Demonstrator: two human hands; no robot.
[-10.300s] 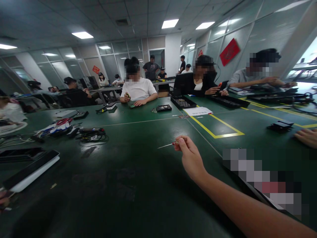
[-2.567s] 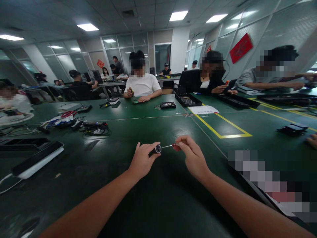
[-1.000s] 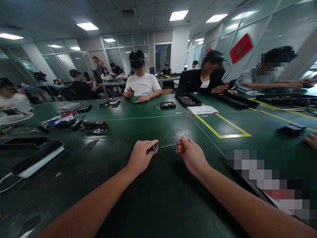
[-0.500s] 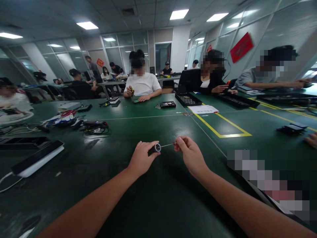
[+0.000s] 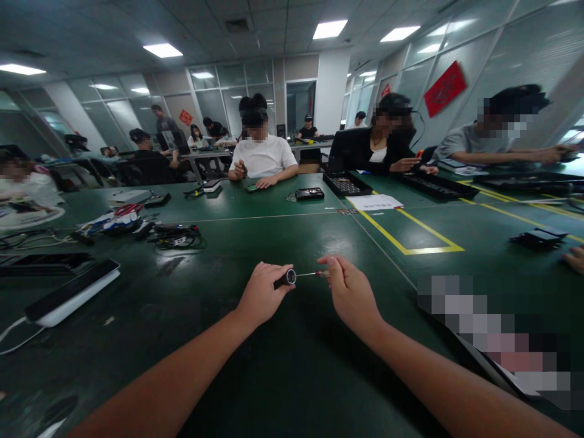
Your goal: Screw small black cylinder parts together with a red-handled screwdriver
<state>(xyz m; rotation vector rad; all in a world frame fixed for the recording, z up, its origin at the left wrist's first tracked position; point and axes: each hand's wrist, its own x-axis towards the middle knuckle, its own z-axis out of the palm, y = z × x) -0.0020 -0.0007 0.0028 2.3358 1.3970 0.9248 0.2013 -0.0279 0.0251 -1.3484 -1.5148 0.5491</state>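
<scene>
Between thumb and fingers, my left hand (image 5: 261, 294) grips a short black cylinder (image 5: 285, 280), which looks like a flashlight body. Its round end with a pale rim faces me and to the right. My right hand (image 5: 352, 292) is closed on a small screwdriver (image 5: 321, 274) with a reddish, partly clear handle. The thin metal shaft points left and its tip is at the cylinder's rim; whether it touches or goes inside I cannot tell. Both hands are held above the green table (image 5: 274, 371).
To the left lie a black-and-white bar-shaped device (image 5: 75, 292), a bundle of black cables (image 5: 177, 236) and a pile of tools and wires (image 5: 114, 219). A black parts tray (image 5: 347, 184) and a white paper (image 5: 375, 201) are farther off. Several people sit around the table.
My right hand's fingers have shifted along the screwdriver, and more of its reddish handle shows. The cylinder has turned slightly. My left hand has hardly moved.
</scene>
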